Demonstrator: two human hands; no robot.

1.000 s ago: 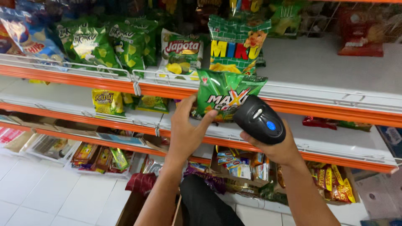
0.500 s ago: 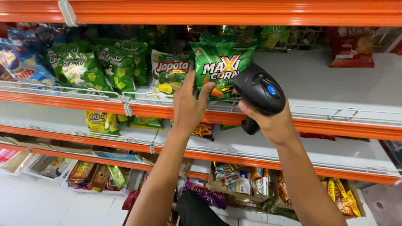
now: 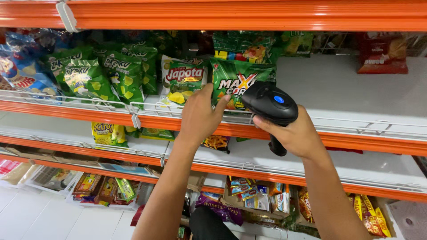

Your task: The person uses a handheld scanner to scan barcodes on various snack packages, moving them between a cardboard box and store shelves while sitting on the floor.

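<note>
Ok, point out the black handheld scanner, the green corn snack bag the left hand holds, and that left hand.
black scanner [image 3: 270, 103], head view, top of its head.
green snack bag [image 3: 238, 80], head view, printed front.
left hand [image 3: 201, 116], head view, back of hand.

White shelves [image 3: 356, 89] edged in orange are stacked in tiers. Green snack bags [image 3: 111, 75] are stood along the upper shelf behind a wire rail [image 3: 111, 106]. A red bag [image 3: 381, 53] is set far right.

Counts on the snack shelves

Two hands: the left hand [image 3: 201, 116] has one green corn-snack bag [image 3: 238, 84] at its fingertips; the right hand [image 3: 297, 133] wraps one black handheld scanner [image 3: 271, 106]. Left of the fingers: one green-and-red chip bag [image 3: 182, 82], three green chip bags [image 3: 104, 75]. One red bag [image 3: 381, 53] far right.
</note>
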